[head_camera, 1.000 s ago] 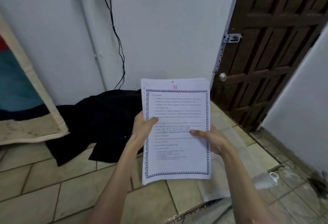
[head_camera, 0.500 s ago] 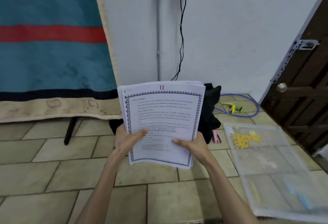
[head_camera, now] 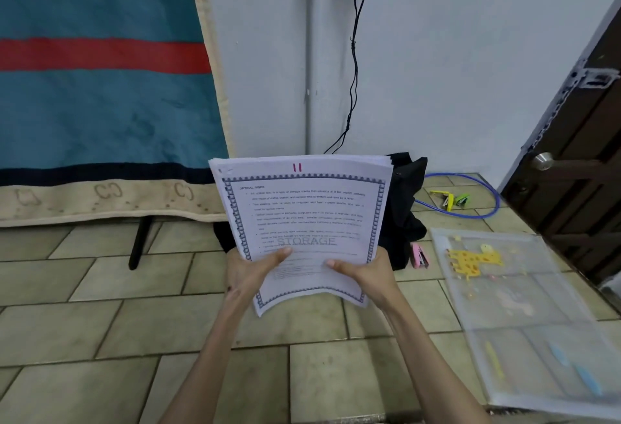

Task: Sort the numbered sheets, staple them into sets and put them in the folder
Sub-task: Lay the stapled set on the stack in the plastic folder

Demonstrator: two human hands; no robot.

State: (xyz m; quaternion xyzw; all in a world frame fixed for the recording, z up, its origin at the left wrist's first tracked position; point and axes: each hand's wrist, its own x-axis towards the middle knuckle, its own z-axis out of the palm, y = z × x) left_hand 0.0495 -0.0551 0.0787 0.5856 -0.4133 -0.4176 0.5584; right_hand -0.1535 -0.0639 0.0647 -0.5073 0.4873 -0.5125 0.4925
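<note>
Above the tiled floor [head_camera: 100, 333], stack of sheets [head_camera: 302, 222] with bordered print, red "11" on top, lower corners gripped by left hand [head_camera: 248, 272] and right hand [head_camera: 366, 272], thumbs across the page. To the right, clear folder [head_camera: 524, 319] flat on tiles, pink stapler [head_camera: 419, 255] beside black cloth [head_camera: 406, 215]; behind, white wall [head_camera: 453, 54].

The stack of sheets [head_camera: 302, 222] hides most of the black cloth [head_camera: 406, 215].

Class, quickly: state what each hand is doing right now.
Left hand: grips the stack of sheets.
Right hand: grips the same stack.
</note>
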